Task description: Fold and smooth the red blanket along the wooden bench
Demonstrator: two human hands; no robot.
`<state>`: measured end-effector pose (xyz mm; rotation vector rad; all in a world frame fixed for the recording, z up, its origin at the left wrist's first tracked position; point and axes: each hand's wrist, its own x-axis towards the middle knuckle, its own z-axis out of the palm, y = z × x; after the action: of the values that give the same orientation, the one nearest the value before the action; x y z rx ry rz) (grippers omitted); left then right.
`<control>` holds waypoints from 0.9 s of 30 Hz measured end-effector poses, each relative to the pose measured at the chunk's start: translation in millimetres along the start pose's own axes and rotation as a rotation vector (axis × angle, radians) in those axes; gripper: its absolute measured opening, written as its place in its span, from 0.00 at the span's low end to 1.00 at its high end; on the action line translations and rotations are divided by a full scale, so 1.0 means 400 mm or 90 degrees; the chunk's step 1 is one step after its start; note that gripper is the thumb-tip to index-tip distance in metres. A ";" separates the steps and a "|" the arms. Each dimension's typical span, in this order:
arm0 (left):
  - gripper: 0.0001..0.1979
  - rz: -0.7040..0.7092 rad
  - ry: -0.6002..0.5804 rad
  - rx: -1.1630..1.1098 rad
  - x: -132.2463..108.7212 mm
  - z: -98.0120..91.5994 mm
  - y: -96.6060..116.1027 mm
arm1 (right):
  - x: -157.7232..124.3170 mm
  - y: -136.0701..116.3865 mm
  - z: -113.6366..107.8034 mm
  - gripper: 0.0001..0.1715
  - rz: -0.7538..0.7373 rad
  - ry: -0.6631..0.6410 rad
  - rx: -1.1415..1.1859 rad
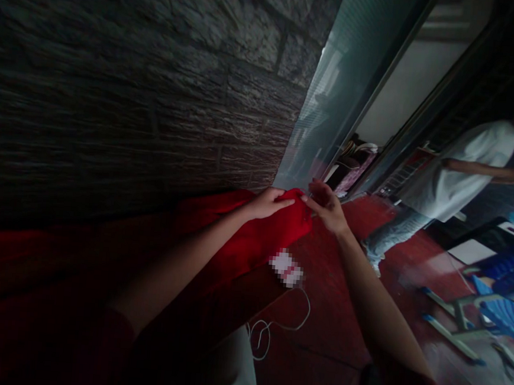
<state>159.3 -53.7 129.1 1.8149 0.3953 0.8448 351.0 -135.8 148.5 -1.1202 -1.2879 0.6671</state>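
Observation:
A long red cloth runs along the foot of a dark stone wall. My left hand lies on top of its far end, fingers curled over the fabric. My right hand pinches the same end of the cloth from the right side, fingers closed on its edge. Both forearms reach forward from the bottom of the view. A small white and red object with a thin white cord sits by the cloth.
A person in a white shirt stands at the right on the red floor. Blue chairs stand at the far right. A glass partition rises behind my hands.

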 end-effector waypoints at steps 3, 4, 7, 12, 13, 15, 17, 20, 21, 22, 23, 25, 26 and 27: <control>0.24 -0.027 -0.006 -0.070 -0.011 -0.019 0.030 | -0.069 0.060 0.001 0.40 0.156 0.104 0.084; 0.24 -0.034 -0.001 -0.074 -0.012 -0.024 0.037 | -0.097 0.078 0.010 0.37 0.228 0.094 0.135; 0.24 -0.054 0.016 -0.076 -0.008 -0.031 0.052 | -0.169 0.109 0.054 0.28 0.364 0.021 0.304; 0.21 -0.068 0.017 -0.057 -0.001 -0.028 0.059 | -0.184 0.087 0.086 0.20 0.333 0.079 0.372; 0.21 -0.071 0.011 -0.063 -0.002 -0.027 0.062 | -0.175 0.079 0.080 0.20 0.310 0.102 0.355; 0.21 -0.084 -0.004 -0.091 -0.005 -0.025 0.074 | -0.156 0.065 0.063 0.21 0.279 0.128 0.307; 0.22 -0.096 -0.011 -0.122 -0.007 -0.027 0.090 | -0.142 0.055 0.047 0.22 0.265 0.135 0.266; 0.22 -0.096 -0.007 -0.146 -0.001 -0.036 0.112 | -0.137 0.047 0.042 0.24 0.272 0.151 0.251; 0.22 -0.095 -0.002 -0.150 0.003 -0.041 0.117 | -0.138 0.046 0.045 0.24 0.283 0.151 0.260; 0.22 -0.092 0.005 -0.152 0.008 -0.047 0.121 | -0.140 0.045 0.049 0.23 0.298 0.143 0.274; 0.22 -0.087 0.013 -0.154 0.014 -0.053 0.124 | -0.141 0.044 0.054 0.23 0.314 0.127 0.292; 0.22 -0.079 0.025 -0.159 0.025 -0.064 0.127 | -0.144 0.044 0.063 0.23 0.338 0.078 0.330; 0.22 -0.077 0.028 -0.165 0.029 -0.069 0.128 | -0.144 0.045 0.066 0.23 0.342 0.053 0.343; 0.21 -0.077 0.028 -0.171 0.032 -0.074 0.128 | -0.143 0.047 0.069 0.23 0.339 0.036 0.345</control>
<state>141.2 -46.0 186.5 1.5122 0.3953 0.8141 315.9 -172.7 106.1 -1.0107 -0.6832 1.2812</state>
